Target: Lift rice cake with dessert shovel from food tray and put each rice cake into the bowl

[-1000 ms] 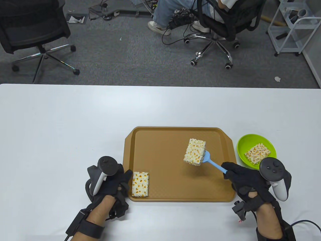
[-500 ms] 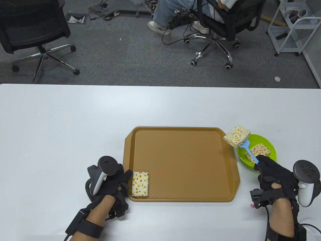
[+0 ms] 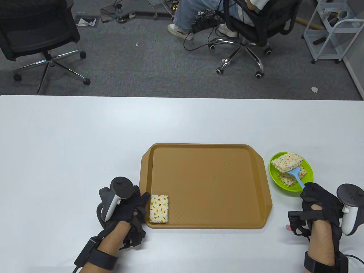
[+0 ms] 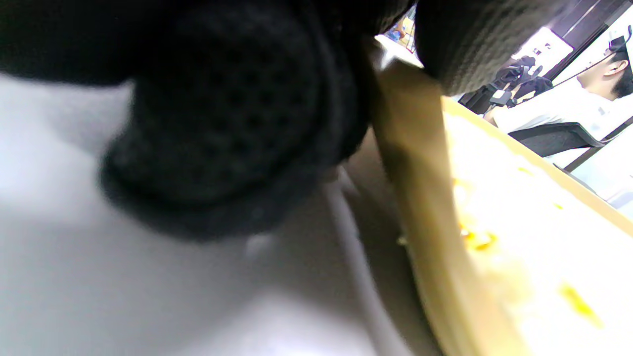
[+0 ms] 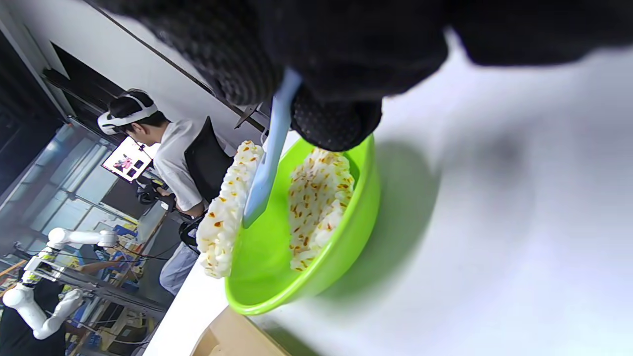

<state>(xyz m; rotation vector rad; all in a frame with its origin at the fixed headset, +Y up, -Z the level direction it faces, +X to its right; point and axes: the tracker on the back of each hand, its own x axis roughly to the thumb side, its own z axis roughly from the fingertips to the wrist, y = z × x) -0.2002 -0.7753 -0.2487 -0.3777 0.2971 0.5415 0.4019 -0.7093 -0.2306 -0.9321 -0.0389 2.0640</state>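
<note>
Since the earlier frames the rice cake riding on the dessert shovel has travelled off the food tray to the right and now hangs over the bowl; nothing on the left has shifted.

The left hand (image 3: 129,206) rests at the near-left corner of the food tray (image 3: 204,184), its fingers against the tray's edge. The left wrist view is too blurred to say whether they curl round the rim or only lie along it. Just beside those fingers, the last rice cake (image 3: 159,208) lies flat in the tray's near-left corner, a pale puffed-grain rectangle flecked with orange. The rest of the tray is bare.

To the right, well apart from the tray, the green bowl (image 3: 308,176) already holds one rice cake (image 5: 316,207) on its floor. Over it, the carried rice cake (image 3: 285,161) sits on the blue dessert shovel (image 3: 295,176), tilted and not yet dropped. The right hand (image 3: 320,203) pinches the shovel's handle, fingers curled round it.

So one cake is delivered, a second is on the point of release, and one remains on the tray.
</note>
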